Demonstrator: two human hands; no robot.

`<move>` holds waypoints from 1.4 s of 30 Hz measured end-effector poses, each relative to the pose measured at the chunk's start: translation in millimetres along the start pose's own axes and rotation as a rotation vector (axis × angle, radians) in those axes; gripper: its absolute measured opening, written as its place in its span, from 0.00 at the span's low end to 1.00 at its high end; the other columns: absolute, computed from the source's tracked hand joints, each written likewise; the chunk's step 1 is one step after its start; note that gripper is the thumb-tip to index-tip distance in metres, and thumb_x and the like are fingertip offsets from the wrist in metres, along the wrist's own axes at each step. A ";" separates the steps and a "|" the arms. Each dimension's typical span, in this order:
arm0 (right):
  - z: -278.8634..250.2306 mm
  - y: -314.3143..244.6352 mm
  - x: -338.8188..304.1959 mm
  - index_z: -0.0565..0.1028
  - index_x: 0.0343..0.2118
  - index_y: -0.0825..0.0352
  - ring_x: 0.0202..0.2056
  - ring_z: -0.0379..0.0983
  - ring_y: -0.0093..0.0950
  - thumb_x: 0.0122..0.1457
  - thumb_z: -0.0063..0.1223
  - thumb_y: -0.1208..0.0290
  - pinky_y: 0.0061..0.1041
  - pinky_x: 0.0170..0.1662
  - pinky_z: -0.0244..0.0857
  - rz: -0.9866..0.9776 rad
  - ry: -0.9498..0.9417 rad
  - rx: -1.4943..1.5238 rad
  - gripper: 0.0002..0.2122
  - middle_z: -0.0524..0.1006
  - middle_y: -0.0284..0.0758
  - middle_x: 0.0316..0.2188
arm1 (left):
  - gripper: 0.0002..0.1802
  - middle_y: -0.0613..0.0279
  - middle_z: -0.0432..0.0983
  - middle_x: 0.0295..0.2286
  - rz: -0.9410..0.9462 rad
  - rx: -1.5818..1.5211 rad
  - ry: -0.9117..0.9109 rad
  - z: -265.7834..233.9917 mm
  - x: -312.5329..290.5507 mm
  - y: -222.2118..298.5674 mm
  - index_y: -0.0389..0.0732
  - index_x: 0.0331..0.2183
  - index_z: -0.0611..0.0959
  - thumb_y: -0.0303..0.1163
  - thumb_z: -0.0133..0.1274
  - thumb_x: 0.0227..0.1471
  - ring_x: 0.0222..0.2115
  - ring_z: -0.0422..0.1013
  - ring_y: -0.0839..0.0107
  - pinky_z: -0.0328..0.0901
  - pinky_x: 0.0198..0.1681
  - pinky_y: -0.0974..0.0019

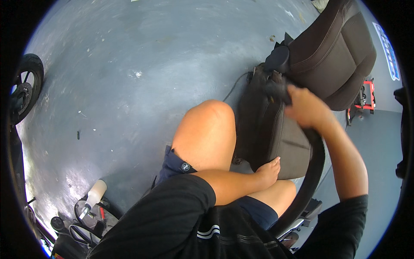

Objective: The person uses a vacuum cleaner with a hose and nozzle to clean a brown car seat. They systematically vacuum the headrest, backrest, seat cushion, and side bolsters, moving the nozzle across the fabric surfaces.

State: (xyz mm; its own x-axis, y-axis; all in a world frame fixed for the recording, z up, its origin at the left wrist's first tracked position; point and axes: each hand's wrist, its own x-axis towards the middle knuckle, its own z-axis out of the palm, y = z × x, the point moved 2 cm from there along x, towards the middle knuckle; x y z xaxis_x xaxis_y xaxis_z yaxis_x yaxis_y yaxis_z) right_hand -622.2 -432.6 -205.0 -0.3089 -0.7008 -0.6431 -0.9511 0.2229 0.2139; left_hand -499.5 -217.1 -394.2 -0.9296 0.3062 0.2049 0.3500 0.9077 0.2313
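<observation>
A dark brown car seat (291, 149) with light stitching stands on the floor at my right, its backrest (332, 52) leaning away to the upper right. My right hand (307, 107) is closed round the blurred black nozzle (276, 91) of a vacuum hose, at the joint between cushion and backrest. From under my right wrist the thick black hose (318, 162) curves down past my leg. My left hand (268, 173) lies by my thigh with fingers stretched out, their tips at the cushion's near edge. It holds nothing.
A spray bottle (97, 192) with a pale body lies at the lower left among dark gear. A motorcycle wheel (29, 84) stands at the far left. Behind the backrest is a red metal frame (368, 97) near the grey wall (366, 142). A thin cable (236, 86) trails from the seat.
</observation>
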 end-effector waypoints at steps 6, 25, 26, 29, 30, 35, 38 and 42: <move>31.9 -45.4 -27.9 0.74 0.42 0.77 0.37 0.85 0.53 0.55 0.58 0.75 0.48 0.41 0.79 -0.257 -0.136 -0.127 0.14 0.84 0.57 0.33 | 0.24 0.43 0.77 0.58 0.031 -0.108 0.134 16.0 3.2 14.2 0.34 0.51 0.88 0.38 0.52 0.61 0.65 0.66 0.48 0.55 0.71 0.44; 98.8 -87.4 -55.1 0.77 0.45 0.80 0.44 0.85 0.53 0.55 0.58 0.73 0.47 0.49 0.79 -0.287 -0.387 0.029 0.17 0.84 0.58 0.38 | 0.18 0.45 0.82 0.54 0.320 -0.304 -0.160 -15.8 -0.5 35.4 0.43 0.48 0.91 0.36 0.61 0.57 0.60 0.72 0.42 0.62 0.66 0.38; 102.3 -79.7 -48.9 0.78 0.45 0.80 0.45 0.85 0.53 0.55 0.58 0.73 0.47 0.50 0.78 -0.237 -0.406 0.036 0.17 0.84 0.59 0.38 | 0.20 0.44 0.81 0.56 0.303 -0.290 -0.179 -13.4 2.2 37.9 0.43 0.50 0.91 0.36 0.62 0.58 0.61 0.71 0.41 0.61 0.67 0.36; 82.0 -41.2 1.2 0.74 0.47 0.77 0.44 0.82 0.56 0.55 0.62 0.69 0.50 0.49 0.76 -0.191 -0.326 0.137 0.21 0.83 0.59 0.36 | 0.25 0.42 0.77 0.60 0.308 -0.318 -0.254 -4.2 7.5 46.8 0.42 0.55 0.88 0.37 0.66 0.56 0.64 0.68 0.35 0.58 0.68 0.32; 76.8 -36.5 11.8 0.74 0.44 0.76 0.43 0.82 0.56 0.55 0.61 0.70 0.51 0.48 0.76 -0.065 -0.040 0.119 0.18 0.83 0.58 0.36 | 0.26 0.42 0.77 0.60 0.286 -0.355 -0.240 -3.3 9.2 47.3 0.42 0.55 0.88 0.38 0.67 0.55 0.64 0.67 0.35 0.57 0.68 0.32; 113.1 -60.9 -1.9 0.74 0.44 0.76 0.44 0.84 0.53 0.56 0.61 0.71 0.50 0.48 0.78 -0.069 -0.120 0.000 0.16 0.84 0.57 0.38 | 0.20 0.42 0.84 0.52 0.435 -0.225 -0.281 -27.4 1.2 36.9 0.41 0.47 0.92 0.41 0.57 0.59 0.57 0.73 0.36 0.64 0.60 0.32; 164.9 -83.3 -50.7 0.72 0.49 0.75 0.45 0.83 0.55 0.57 0.61 0.70 0.49 0.48 0.78 -0.387 -0.628 0.091 0.19 0.84 0.57 0.37 | 0.22 0.50 0.83 0.54 0.290 -0.427 -0.419 -66.4 -13.5 34.9 0.44 0.53 0.89 0.41 0.51 0.65 0.57 0.75 0.47 0.66 0.61 0.38; 174.3 -66.4 -89.1 0.71 0.52 0.76 0.44 0.83 0.56 0.57 0.63 0.69 0.51 0.49 0.77 0.004 -0.497 0.230 0.23 0.84 0.60 0.36 | 0.24 0.56 0.81 0.58 -0.051 -0.833 -0.622 -117.0 -27.9 36.6 0.43 0.56 0.86 0.40 0.43 0.70 0.55 0.78 0.53 0.71 0.58 0.45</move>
State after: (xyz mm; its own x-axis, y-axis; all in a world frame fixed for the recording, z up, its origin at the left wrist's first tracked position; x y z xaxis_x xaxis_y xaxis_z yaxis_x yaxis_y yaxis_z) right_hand -532.6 -266.9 -290.1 -0.2250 -0.3077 -0.9245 -0.9096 0.4065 0.0860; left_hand -447.3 -226.0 -280.2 -0.7581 0.5816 -0.2949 0.0577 0.5103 0.8581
